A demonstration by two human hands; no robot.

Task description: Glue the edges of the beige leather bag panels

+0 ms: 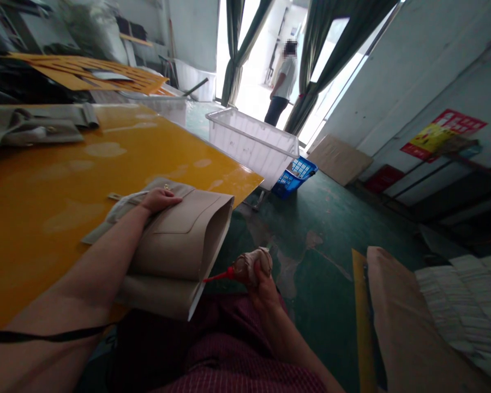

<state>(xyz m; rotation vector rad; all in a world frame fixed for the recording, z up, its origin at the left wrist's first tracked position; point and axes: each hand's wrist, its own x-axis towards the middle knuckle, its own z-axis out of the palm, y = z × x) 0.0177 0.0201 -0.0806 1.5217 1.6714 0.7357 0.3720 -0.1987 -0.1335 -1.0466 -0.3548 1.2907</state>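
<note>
A beige handbag [180,240] lies on the edge of the yellow table [45,207], its open end hanging over the edge towards me. My left hand [159,200] rests on top of the bag with fingers curled over its upper edge. My right hand [258,275] is closed round a cloth-wrapped bottle [251,265] with a thin red nozzle [216,277] that points at the bag's open edge, almost touching it.
More beige pieces [36,128] lie at the table's far left. A white plastic crate [251,143] and a blue basket [294,174] stand on the green floor. Cardboard [396,327] and stacked white material [466,305] lie at right. A person [282,82] stands in the doorway.
</note>
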